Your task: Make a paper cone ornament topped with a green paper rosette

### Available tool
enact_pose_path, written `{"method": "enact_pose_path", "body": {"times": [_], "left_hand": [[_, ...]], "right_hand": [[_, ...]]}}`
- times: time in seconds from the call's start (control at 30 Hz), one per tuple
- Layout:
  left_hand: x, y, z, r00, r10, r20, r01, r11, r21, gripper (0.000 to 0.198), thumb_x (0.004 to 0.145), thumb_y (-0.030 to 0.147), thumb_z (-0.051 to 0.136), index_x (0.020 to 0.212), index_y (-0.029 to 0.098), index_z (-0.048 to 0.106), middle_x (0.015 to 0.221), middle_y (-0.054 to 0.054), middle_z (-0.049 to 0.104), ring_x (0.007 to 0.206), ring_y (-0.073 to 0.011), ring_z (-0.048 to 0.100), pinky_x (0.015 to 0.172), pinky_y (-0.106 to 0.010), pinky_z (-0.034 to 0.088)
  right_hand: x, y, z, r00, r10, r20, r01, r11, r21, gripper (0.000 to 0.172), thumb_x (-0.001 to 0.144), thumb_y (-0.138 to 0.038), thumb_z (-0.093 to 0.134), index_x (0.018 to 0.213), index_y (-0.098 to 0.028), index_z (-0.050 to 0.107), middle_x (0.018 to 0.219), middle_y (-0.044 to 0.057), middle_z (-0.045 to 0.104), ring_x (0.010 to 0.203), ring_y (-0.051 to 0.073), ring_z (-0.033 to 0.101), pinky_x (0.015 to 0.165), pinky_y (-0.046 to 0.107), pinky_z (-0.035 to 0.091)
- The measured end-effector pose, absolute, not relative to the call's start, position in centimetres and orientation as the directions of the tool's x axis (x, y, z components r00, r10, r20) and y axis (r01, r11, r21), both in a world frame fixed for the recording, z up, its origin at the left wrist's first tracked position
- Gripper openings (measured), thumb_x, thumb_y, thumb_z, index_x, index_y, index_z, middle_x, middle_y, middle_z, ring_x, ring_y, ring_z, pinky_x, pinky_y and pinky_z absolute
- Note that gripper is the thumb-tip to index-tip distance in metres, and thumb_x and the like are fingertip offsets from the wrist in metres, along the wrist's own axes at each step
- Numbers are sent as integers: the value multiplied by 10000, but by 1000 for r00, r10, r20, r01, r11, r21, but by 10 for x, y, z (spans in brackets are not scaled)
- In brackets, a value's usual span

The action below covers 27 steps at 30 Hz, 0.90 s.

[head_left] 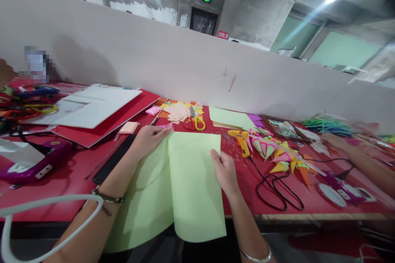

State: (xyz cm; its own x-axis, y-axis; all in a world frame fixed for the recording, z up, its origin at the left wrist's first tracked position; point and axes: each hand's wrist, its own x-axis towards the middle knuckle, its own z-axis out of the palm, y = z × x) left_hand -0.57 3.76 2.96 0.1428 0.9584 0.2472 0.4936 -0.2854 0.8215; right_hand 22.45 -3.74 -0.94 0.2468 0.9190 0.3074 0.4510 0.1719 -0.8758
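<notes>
"What's on the red desk (70, 172)?"

"Pale green paper (199, 181), held across the front edge: bent over, seemingly uncreased and uncut."

"Anything finished?"

"Paper cones (280, 167) toward the right corner look made up (trimmings and all)."

"Hands?"

"Left hand (149, 141) pinches the paper's top; right hand (226, 170) grips its right side. Scissors (200, 123) lie unused near the back edge."

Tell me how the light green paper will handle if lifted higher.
The light green paper is probably floppy: its lower edge hangs in a curve. It should be light, since it looks thin and the right hand pinches its side. It may crease easily, given the bend near its middle.
</notes>
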Motion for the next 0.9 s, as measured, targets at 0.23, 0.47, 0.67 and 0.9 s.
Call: {"method": "enact_pose_path", "body": {"times": [0.23, 0.47, 0.67, 0.9], "left_hand": [[-18, 38, 33, 112, 969, 220, 458, -247, 854, 346, 694, 407, 576, 472, 148, 519, 401, 57, 335, 386, -70, 285, 375, -201, 172], [-61, 32, 37, 94, 996, 8, 291, -35, 956, 372, 675, 430, 636, 882, 121, 638, 687, 12, 650, 596, -117, 550, 504, -161, 399], [-63, 38, 20, 105, 976, -189, -80, 198, 977, 569, 542, 452, 733, 1021, 176, 598, 780, -24, 703, 677, -164, 642, 626, -247, 512], [-42, 25, 13, -4, 975, -222, 2, 222, 975, 415, 558, 436, 727, 833, 142, 627, 657, -12, 693, 563, -131, 633, 523, -186, 510]], "right_hand": [[234, -32, -16, 283, 915, 289, 446, 141, -884, 423, 794, -472, 440, 545, -209, 222, 521, -65, 202, 498, 77, 224, 453, 224, 188], [246, -31, -11, 351, 889, 296, 362, 163, -918, 349, 796, -452, 439, 586, -173, 419, 539, -44, 373, 521, 93, 314, 481, 215, 266], [249, -28, -10, 423, 836, 351, 384, 185, -905, 394, 777, -486, 455, 544, -195, 327, 505, -65, 278, 503, 85, 261, 468, 214, 241], [255, -28, -18, 420, 834, 358, 368, 203, -907, 370, 779, -475, 455, 563, -180, 401, 519, -54, 343, 513, 94, 296, 497, 223, 269]]}}
